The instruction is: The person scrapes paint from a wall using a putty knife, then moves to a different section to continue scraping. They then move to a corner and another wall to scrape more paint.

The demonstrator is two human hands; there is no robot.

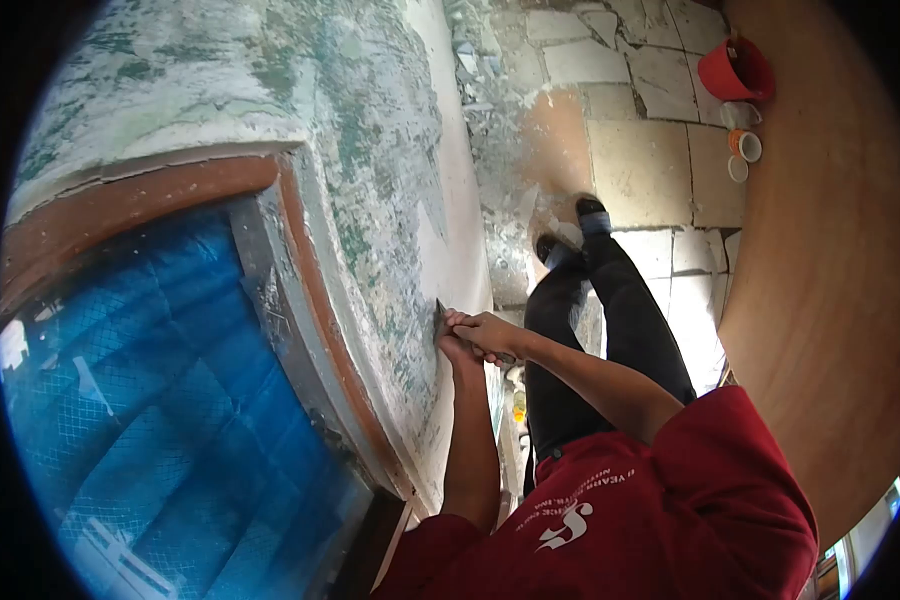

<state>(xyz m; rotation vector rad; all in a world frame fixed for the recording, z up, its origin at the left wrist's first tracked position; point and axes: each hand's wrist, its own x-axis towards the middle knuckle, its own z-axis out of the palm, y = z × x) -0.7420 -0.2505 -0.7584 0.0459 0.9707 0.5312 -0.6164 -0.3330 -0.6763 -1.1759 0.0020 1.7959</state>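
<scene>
A scraper (440,318) has its dark, narrow blade against the patchy wall (390,230), where green and white paint is peeling. My right hand (487,332) is wrapped round its handle, whose end sticks out below the fingers. Close against it, nearer the wall, my left hand (457,349) is closed at the base of the blade. Its fingers are partly hidden by the right hand and the tool.
At left, a brown-framed window (160,190) is covered by blue sheeting (190,370). Debris (467,60) lies along the wall's foot on the stone-tiled floor (640,170). A red bucket (735,72) and white cups (743,146) stand beside a curved wooden panel (820,270).
</scene>
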